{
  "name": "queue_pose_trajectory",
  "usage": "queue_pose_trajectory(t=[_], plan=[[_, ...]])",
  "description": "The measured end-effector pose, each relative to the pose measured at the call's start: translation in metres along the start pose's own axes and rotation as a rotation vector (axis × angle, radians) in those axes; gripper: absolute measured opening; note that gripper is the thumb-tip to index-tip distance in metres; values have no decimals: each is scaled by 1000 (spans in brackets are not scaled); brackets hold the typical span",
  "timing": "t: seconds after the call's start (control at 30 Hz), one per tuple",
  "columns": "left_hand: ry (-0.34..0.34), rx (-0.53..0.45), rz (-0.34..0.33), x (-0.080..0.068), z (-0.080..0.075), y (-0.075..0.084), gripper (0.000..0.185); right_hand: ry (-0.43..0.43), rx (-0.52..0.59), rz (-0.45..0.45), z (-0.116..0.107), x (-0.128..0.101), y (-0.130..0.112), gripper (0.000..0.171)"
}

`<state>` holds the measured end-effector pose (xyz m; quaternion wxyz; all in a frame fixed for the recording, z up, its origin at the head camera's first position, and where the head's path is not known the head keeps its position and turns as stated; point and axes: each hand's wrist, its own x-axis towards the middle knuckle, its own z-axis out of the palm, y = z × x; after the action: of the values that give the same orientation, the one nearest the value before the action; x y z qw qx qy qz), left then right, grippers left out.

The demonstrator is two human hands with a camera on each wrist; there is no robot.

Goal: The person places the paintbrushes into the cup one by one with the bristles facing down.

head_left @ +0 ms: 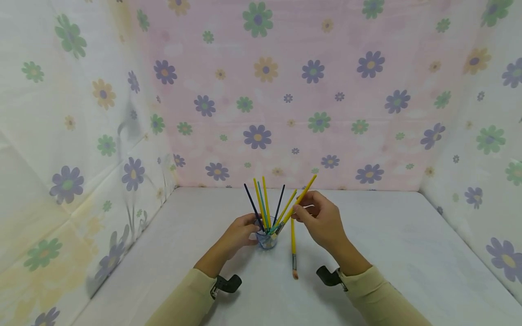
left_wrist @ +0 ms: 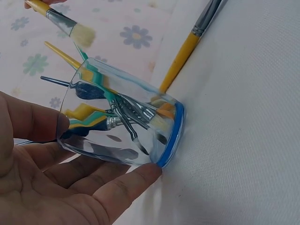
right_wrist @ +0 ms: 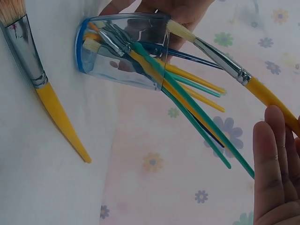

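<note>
Left hand [head_left: 240, 233] curls round the cup [head_left: 267, 239] mid-table, forearm low; right hand [head_left: 322, 219], wrist raised, pinches a yellow brush [head_left: 299, 199], bristles at the rim; another brush [head_left: 293, 248] lies beside the cup

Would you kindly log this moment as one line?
left hand: grips glass cup | right hand: pinches yellow brush, bristles at cup rim | spare yellow brush: lying on table

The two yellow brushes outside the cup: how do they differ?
The held brush is pinched in the right hand, tilted, bristles at the glass cup rim; the table brush lies flat on the cloth, untouched. Held brush bristles look pale, the other's tan. Both have yellow handles and metal ferrules.
</note>
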<state>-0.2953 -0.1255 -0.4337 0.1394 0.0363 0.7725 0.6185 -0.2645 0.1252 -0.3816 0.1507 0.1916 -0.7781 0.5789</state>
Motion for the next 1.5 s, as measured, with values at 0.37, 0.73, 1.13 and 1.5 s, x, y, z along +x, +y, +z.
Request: queue_pose_trajectory(t=[0.37, 0.73, 1.13, 1.5], plan=[[-12, -2, 13, 1, -1, -1, 49, -128, -212, 48, 11, -5, 10, 21], [-22, 4, 32, 1, -1, -1, 49, -152, -246, 113, 17, -6, 18, 15], [-20, 3, 38, -1, -1, 0, 49, -143, -211, 87, 15, -4, 17, 13], [-14, 9, 31, 1, -1, -2, 48, 64, 49, -32, 8, -1, 10, 21]])
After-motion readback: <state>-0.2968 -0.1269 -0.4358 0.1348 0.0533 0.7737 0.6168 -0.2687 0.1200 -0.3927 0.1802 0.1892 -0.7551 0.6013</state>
